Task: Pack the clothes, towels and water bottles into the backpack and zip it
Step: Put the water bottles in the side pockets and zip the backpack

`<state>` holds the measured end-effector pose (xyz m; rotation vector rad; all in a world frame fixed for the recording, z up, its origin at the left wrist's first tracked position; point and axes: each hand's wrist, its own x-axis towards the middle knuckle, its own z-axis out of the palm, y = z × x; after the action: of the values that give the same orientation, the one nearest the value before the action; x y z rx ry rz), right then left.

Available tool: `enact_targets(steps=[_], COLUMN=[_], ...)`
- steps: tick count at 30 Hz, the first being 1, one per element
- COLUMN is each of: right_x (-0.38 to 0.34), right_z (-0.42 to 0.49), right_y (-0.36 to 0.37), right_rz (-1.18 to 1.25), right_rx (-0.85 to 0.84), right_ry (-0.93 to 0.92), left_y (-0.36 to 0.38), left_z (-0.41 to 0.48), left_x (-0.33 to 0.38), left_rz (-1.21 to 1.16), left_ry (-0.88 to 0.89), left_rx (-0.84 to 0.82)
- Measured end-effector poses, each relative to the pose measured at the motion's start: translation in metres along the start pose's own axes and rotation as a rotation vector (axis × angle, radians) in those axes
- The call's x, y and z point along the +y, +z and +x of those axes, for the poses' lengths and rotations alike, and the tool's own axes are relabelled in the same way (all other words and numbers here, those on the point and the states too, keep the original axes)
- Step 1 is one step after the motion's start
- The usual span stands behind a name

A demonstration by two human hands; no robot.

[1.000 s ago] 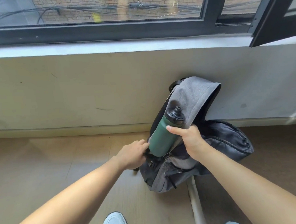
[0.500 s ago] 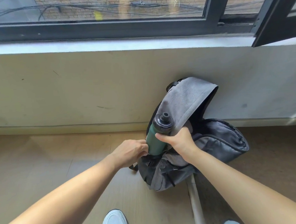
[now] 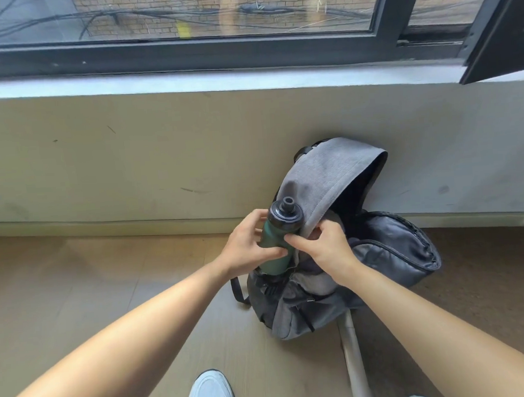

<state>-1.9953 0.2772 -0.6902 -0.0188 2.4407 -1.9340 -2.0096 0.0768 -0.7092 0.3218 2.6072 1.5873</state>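
Arms extended forward, left hand (image 3: 246, 246) and right hand (image 3: 326, 247) curled together

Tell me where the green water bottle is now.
In the head view, the green water bottle sits at centre, lower end tucked into the left side of the backpack, gripped by the left hand, the right hand beside it.

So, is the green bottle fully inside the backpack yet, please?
Partly in: the bottle's lower end sits in the backpack's side pocket; body and black cap stick out.
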Motion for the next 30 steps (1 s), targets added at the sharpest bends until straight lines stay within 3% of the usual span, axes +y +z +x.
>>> enact_targets(steps=[6, 11, 15, 21, 25, 27, 30], right_x=[0.000, 0.000, 0.000, -0.003, -0.004, -0.004, -0.006], right_z=[0.007, 0.011, 0.009, 0.002, -0.001, -0.002, -0.002], right_y=[-0.002, -0.003, -0.002, -0.003, -0.003, -0.005, -0.008], right_rz=[-0.078, -0.046, -0.008, 0.106, 0.119, 0.111, 0.086], right_rx=[0.101, 0.186, 0.201, 0.204, 0.185, 0.178, 0.174], right_ry=[0.030, 0.051, 0.061, 0.079, 0.095, 0.102, 0.097], left_y=[-0.007, -0.012, -0.013, 0.002, 0.022, 0.028, 0.018], left_z=[-0.008, -0.011, -0.020, -0.041, -0.050, -0.055, -0.053], left_x=[0.005, -0.001, -0.007, -0.022, -0.019, -0.017, -0.008], left_rz=[0.085, 0.020, -0.164, -0.606, -0.771, -0.737, -0.341], left_ry=[-0.052, -0.106, -0.128, -0.365, -0.462, -0.462, -0.388], left_rx=[0.127, 0.219, 0.300, 0.574, 0.661, 0.682, 0.674])
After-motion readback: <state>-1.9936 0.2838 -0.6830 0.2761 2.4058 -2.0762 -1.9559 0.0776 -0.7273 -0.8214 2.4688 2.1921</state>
